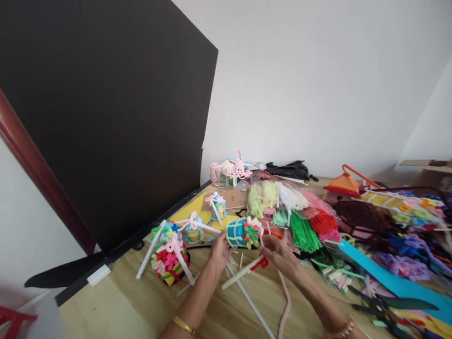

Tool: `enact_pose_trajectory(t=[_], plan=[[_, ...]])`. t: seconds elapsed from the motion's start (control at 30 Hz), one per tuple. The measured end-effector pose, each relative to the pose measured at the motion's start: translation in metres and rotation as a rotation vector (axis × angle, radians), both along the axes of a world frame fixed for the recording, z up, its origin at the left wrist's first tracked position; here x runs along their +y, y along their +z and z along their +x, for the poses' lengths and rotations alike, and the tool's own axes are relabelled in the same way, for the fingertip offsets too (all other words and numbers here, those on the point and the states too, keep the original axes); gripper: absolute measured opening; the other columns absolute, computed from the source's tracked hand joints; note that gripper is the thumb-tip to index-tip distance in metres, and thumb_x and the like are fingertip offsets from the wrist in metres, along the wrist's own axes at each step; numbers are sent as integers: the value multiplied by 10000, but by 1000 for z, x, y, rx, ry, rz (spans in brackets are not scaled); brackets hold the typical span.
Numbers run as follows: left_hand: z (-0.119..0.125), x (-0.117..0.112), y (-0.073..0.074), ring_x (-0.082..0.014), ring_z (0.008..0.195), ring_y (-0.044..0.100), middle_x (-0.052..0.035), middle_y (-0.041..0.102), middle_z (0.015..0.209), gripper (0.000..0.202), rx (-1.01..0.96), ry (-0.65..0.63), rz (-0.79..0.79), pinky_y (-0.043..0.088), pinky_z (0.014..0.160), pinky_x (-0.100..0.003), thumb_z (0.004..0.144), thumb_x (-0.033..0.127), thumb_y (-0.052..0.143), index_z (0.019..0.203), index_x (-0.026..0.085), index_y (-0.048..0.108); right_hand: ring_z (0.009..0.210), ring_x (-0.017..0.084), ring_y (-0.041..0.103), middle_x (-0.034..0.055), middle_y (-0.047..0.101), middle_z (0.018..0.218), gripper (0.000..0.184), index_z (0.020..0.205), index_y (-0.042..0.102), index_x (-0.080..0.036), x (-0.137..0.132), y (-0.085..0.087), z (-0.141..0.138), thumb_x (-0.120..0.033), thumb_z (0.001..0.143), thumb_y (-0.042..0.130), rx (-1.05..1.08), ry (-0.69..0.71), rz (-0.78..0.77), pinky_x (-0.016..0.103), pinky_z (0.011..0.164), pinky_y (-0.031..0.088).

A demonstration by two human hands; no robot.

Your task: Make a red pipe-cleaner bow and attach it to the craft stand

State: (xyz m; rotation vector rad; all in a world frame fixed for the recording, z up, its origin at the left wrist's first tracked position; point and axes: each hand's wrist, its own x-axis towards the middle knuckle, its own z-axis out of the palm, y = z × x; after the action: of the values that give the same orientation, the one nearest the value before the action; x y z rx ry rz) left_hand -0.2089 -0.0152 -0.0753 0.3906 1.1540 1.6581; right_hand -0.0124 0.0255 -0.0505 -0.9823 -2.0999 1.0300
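Flowers (252, 231) already deck the lantern (235, 231) the left hand (219, 250) clasps; whether the four-o'clock right hand (280, 255) grips, or the six-o'clock stick (240, 275) is joined, I cannot tell.

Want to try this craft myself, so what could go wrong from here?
The flowers on the blue piece might bend if the left hand or right hand squeezes too hard. The left forearm could knock the flower-covered piece beside it. The pink strip lies by the right forearm, which may snag it.
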Motion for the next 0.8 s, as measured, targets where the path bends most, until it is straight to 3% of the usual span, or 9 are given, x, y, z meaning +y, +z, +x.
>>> enact_pose_trajectory(t=[0.17,0.37,0.57,0.67,0.8], plan=[[-5,-2,5,-191,729,661,-34,675,698,145,-229,16,43,508,783,-420,826,271,512,735,184,584,728,184,624,9,659,775,191,901,635,-139,16,32,-23,-304,821,583,83,51,-9,257,611,479],[-6,18,19,-174,792,657,-47,672,784,236,-291,56,105,517,804,-386,884,252,393,744,192,573,901,202,615,60,599,1113,272,1121,566,-153,51,73,-69,-296,889,564,52,63,-41,379,746,526],[-7,27,27,-233,778,662,-106,653,735,296,-128,-34,49,521,781,-396,841,406,488,743,147,593,950,219,601,69,577,1162,297,1153,550,-161,91,103,-98,-297,889,563,1,28,-77,404,779,517],[-4,8,25,-260,764,668,-147,660,707,321,29,-66,14,511,778,-403,789,426,574,714,117,614,956,226,599,66,576,1165,299,1149,555,-157,106,109,-101,-300,886,567,-11,14,-88,403,781,516],[-4,-21,31,-228,673,651,-84,679,675,224,317,29,65,506,738,-361,672,351,717,709,138,658,956,225,599,70,575,1165,301,1151,554,-156,119,110,-96,-298,886,568,-3,21,-104,404,782,516]])
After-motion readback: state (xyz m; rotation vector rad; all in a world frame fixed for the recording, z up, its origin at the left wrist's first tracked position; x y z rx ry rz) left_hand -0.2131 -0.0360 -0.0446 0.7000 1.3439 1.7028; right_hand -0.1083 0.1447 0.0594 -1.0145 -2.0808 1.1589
